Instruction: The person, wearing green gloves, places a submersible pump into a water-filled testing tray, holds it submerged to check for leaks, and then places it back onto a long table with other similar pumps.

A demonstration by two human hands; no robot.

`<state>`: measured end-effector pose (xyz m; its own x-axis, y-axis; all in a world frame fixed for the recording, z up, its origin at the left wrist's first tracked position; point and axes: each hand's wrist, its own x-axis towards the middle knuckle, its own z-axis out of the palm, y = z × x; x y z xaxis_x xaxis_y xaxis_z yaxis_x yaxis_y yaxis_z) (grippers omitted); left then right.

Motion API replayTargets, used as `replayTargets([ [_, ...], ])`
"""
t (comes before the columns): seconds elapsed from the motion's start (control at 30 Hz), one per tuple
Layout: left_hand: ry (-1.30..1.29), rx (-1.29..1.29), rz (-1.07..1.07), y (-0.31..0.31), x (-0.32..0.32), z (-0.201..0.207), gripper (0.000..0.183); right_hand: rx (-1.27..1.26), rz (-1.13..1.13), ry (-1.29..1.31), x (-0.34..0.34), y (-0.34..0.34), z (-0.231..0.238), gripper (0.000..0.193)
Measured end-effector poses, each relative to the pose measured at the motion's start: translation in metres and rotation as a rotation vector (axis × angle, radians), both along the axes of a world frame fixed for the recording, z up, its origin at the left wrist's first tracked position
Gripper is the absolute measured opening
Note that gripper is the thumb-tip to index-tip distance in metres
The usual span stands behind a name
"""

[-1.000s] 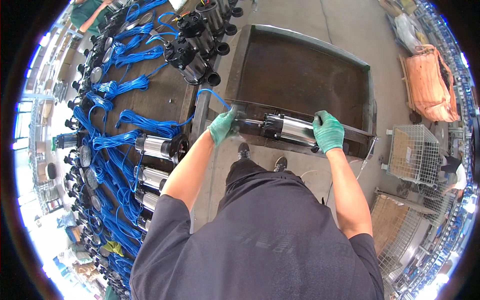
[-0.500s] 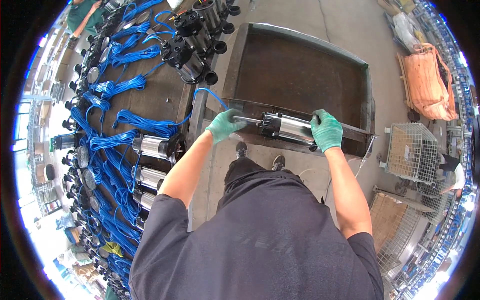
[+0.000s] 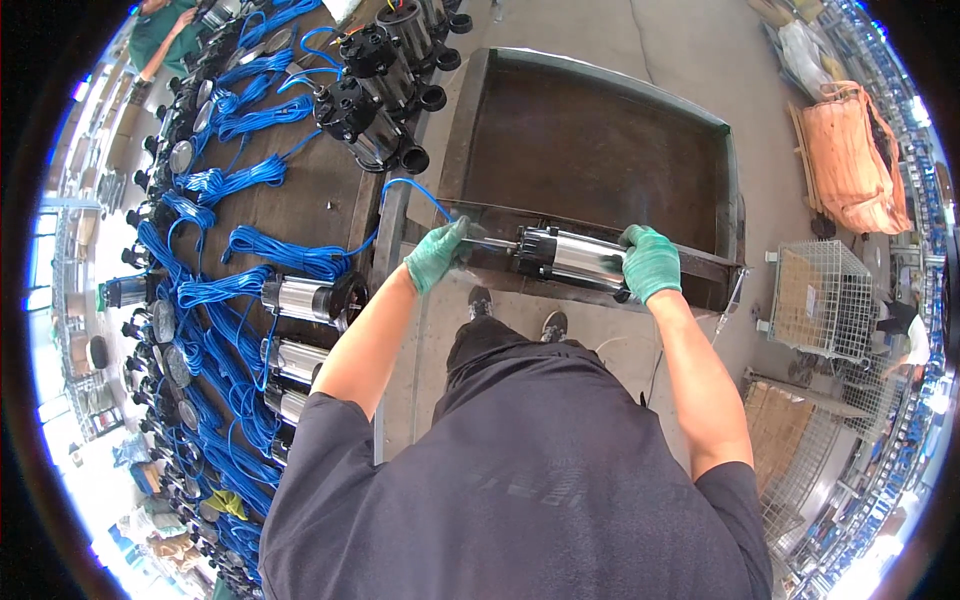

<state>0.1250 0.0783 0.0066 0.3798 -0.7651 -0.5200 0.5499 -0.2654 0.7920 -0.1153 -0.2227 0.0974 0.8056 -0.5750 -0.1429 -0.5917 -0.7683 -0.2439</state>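
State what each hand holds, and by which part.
Right hand: the silver cylinder, by its right end. Left hand: seemingly the thin metal rod, by its left end.

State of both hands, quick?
Left hand: at the end of the metal rod; can't tell whether it grips.
Right hand: closed on the right end of the silver cylinder.

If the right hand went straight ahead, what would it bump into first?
Probably the brown tray beyond the silver cylinder; whether the right hand would touch it or pass above is unclear from this view.
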Motion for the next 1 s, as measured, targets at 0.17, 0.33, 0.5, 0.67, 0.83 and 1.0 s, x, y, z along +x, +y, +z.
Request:
replayTargets([
  [0.17, 0.04, -0.095, -0.092, 0.014, -0.003, 0.024, 0.058, -0.032, 0.016, -0.024, -0.006, 0.009, 0.001, 0.015],
  [0.33, -0.102, 0.063, -0.309, 0.017, 0.012, 0.008, 0.051, -0.088, -0.007, -0.02, -0.009, 0.01, -0.001, 0.011],
  [0.5, -0.796, 0.24, -0.461, 0.01, 0.002, -0.01, 0.021, -0.092, -0.018, -0.002, -0.008, 0.01, -0.004, 0.01],
  [0.67, -0.594, 0.2, -0.252, 0.013, 0.0, -0.019, 0.033, -0.091, -0.019, -0.055, -0.005, 0.013, -0.002, 0.012],
  [0.83, -0.263, -0.045, -0.136, 0.019, -0.015, -0.007, 0.048, -0.082, -0.028, -0.051, -0.006, 0.012, -0.001, 0.011],
  [1.0, -1.462, 0.56, -0.479, 0.003, -0.007, 0.006, 0.028, -0.088, -0.045, -0.025, -0.005, 0.01, 0.002, 0.009],
])
